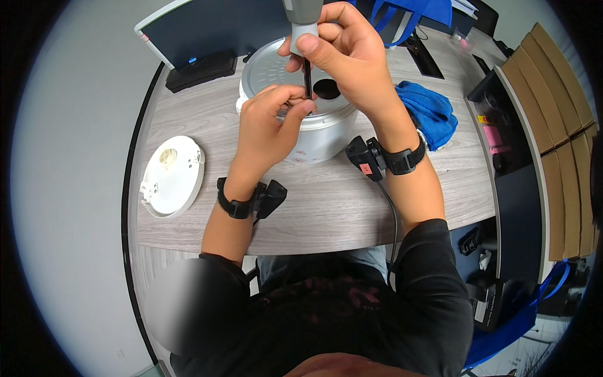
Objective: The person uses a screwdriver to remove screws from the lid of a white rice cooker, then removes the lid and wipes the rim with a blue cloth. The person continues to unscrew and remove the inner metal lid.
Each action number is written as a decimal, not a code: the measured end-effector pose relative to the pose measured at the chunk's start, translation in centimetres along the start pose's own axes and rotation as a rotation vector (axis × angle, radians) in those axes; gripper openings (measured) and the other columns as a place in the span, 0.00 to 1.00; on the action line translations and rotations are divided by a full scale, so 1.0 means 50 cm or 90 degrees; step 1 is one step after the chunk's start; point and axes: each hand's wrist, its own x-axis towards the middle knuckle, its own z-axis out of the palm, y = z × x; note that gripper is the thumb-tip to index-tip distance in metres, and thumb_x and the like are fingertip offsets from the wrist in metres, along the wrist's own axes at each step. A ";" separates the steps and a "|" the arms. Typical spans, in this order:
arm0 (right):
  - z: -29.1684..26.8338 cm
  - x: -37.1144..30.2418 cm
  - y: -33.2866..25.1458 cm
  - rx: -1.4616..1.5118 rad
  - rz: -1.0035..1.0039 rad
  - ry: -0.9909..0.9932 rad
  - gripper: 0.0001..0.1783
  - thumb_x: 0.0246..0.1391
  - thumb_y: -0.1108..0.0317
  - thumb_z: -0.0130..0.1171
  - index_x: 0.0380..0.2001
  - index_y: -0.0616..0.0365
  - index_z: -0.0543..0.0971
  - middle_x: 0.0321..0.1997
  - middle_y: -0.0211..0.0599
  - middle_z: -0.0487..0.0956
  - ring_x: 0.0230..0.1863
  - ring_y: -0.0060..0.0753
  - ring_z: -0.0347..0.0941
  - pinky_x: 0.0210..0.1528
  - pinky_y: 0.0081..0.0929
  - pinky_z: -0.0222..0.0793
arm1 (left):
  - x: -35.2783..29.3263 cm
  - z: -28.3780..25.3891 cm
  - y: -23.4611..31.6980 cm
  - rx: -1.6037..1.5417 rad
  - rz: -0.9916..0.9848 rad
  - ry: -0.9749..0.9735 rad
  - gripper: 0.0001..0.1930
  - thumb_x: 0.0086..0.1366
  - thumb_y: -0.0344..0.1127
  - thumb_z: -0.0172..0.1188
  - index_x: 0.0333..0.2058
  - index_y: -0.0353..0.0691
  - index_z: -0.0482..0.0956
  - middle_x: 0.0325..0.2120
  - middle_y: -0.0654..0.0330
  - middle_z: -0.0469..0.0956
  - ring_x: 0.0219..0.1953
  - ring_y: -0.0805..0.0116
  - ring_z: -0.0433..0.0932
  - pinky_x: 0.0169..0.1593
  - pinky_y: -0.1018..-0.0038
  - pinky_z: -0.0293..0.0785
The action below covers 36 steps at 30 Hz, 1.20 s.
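Note:
A screwdriver (304,30) with a grey handle and a dark shaft points down at the rim of a white, round, pot-like appliance (320,139). My right hand (355,53) is closed on its lower handle; the upper end runs out of the picture. Lower down, my left hand (273,119) pinches around the shaft's tip at the appliance's near edge. Whether a screw sits between those fingers is hidden. Beside my fingers, the appliance's pale top has a dark round hole (326,88). A detached white round cover (174,179) lies on the table at the left.
A blue cloth (427,112) is bunched to the right of the appliance. Behind it stand a monitor (213,31) and a blue bag (414,16). A black case (201,72) lies under the monitor. Cardboard boxes (553,94) line the right side. A cable (394,220) hangs from my right wrist strap.

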 end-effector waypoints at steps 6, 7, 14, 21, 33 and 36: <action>-0.006 0.004 0.000 -0.173 -0.045 0.011 0.21 0.52 0.66 0.77 0.40 0.62 0.76 0.31 0.29 0.78 0.32 0.13 0.76 0.32 0.13 0.74 | 0.002 0.003 0.000 -0.001 0.012 0.031 0.04 0.62 0.26 0.69 0.34 0.35 0.83 0.28 0.59 0.85 0.30 0.72 0.84 0.37 0.77 0.79; -0.002 0.001 -0.007 -0.171 -0.034 0.019 0.20 0.51 0.66 0.78 0.39 0.62 0.76 0.31 0.28 0.78 0.32 0.12 0.76 0.31 0.12 0.73 | 0.002 0.003 0.002 -0.005 0.015 0.039 0.05 0.60 0.26 0.71 0.33 0.35 0.83 0.27 0.58 0.84 0.29 0.70 0.84 0.36 0.76 0.80; -0.010 -0.007 -0.017 -0.099 -0.046 -0.006 0.18 0.57 0.68 0.72 0.46 0.64 0.79 0.39 0.35 0.83 0.36 0.17 0.79 0.37 0.17 0.77 | 0.002 0.005 0.006 0.014 0.022 0.037 0.05 0.62 0.27 0.70 0.37 0.36 0.85 0.27 0.59 0.84 0.30 0.70 0.83 0.37 0.75 0.80; 0.009 -0.013 -0.014 0.033 -0.015 -0.013 0.23 0.61 0.68 0.68 0.56 0.64 0.74 0.42 0.38 0.85 0.41 0.22 0.81 0.45 0.22 0.78 | -0.002 0.012 -0.001 -0.048 -0.027 0.042 0.04 0.63 0.26 0.68 0.37 0.37 0.85 0.25 0.59 0.83 0.29 0.70 0.84 0.35 0.76 0.79; 0.008 -0.009 -0.007 -0.233 -0.074 0.013 0.27 0.56 0.59 0.74 0.53 0.66 0.79 0.35 0.30 0.81 0.34 0.16 0.75 0.37 0.17 0.73 | -0.002 0.020 -0.007 -0.035 0.001 0.075 0.07 0.62 0.27 0.69 0.38 0.36 0.84 0.30 0.58 0.84 0.31 0.70 0.84 0.37 0.74 0.80; 0.016 -0.014 -0.012 -0.126 -0.059 0.023 0.28 0.58 0.61 0.72 0.55 0.67 0.78 0.37 0.34 0.83 0.36 0.17 0.77 0.38 0.18 0.74 | -0.003 0.008 -0.008 -0.045 0.027 0.037 0.08 0.64 0.28 0.67 0.42 0.36 0.85 0.34 0.57 0.85 0.33 0.69 0.85 0.38 0.74 0.80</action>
